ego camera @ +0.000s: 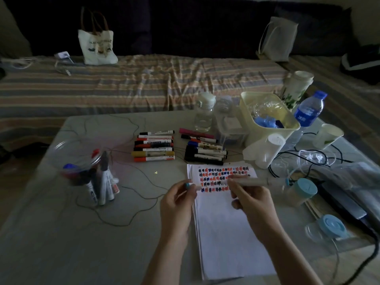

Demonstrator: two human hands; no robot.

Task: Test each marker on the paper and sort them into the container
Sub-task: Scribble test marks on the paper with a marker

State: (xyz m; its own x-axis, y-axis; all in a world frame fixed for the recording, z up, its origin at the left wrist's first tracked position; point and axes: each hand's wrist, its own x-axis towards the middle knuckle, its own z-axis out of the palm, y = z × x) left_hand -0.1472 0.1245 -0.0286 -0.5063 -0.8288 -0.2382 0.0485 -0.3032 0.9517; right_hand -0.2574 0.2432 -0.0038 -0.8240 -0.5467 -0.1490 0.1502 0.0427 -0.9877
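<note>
A: What do the hands have hold of?

B: The right hand (249, 199) grips a white marker (244, 182) in curled fingers, the barrel lying nearly level with its dark tip pointing left over the scribbles. The left hand (176, 199) pinches a small blue cap (187, 185) between thumb and fingertips, just left of the marker's tip and apart from it

A: And what is under them?

B: A stack of white paper (224, 227) on the desk (51, 233). Its top part carries rows of black, red and blue test marks (221, 177); the lower part is blank. Whether the tip touches the sheet I cannot tell

A: Where are the other markers?

B: Beyond the paper lie two groups side by side: a left pile (154, 146) with red, black and yellow barrels, and a right pile (203, 148) with mostly black and white ones plus a pink one on the far side. Well to the left stands a clear plastic container (82, 159), with several markers standing inside, caps up

A: Anything else around?

B: To the right, a cream basket (287, 130) holding blue and clear plastic, a water bottle (308, 110), a paper cup (329, 135), two jars with blue lids (305, 189) and black cables (320, 159). Past the desk is a bed with a striped cover (123, 83), and a white tote bag (96, 46) stands on it
</note>
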